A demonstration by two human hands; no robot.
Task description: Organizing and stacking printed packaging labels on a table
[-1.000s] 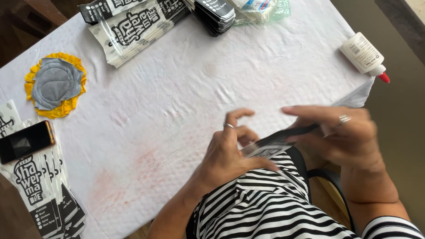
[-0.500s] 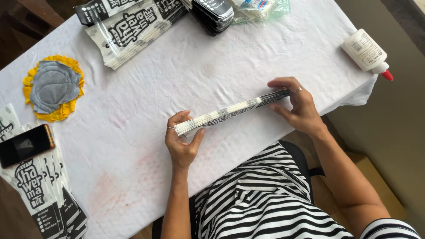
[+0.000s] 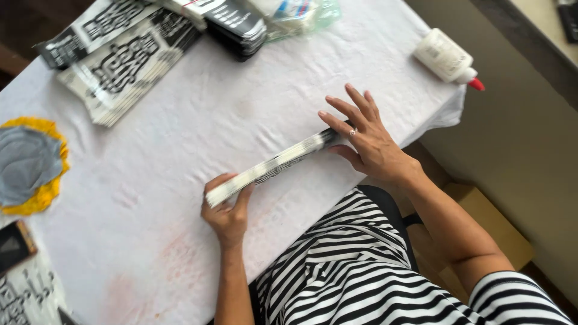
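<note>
A thick stack of flat black-and-white printed sheets [image 3: 278, 162] stands on its long edge on the white cloth-covered table [image 3: 180, 132]. My left hand [image 3: 227, 210] grips the stack's near-left end, thumb on one side and fingers on the other. My right hand [image 3: 367, 139], with a ring on one finger, presses against the stack's far-right end with its fingers spread out and raised.
More stacks of the same printed sheets [image 3: 123, 63] lie at the table's far left, beside a dark bundle [image 3: 235, 24] and a clear plastic bag [image 3: 301, 15]. A white glue bottle with a red tip [image 3: 448, 58] lies at the right corner. A grey-and-yellow cloth [image 3: 27, 164] and a dark phone [image 3: 15, 244] sit at the left.
The stack came up from my lap onto the table and now stands on edge between both hands. My right hand's fingers have opened and spread over its end.
</note>
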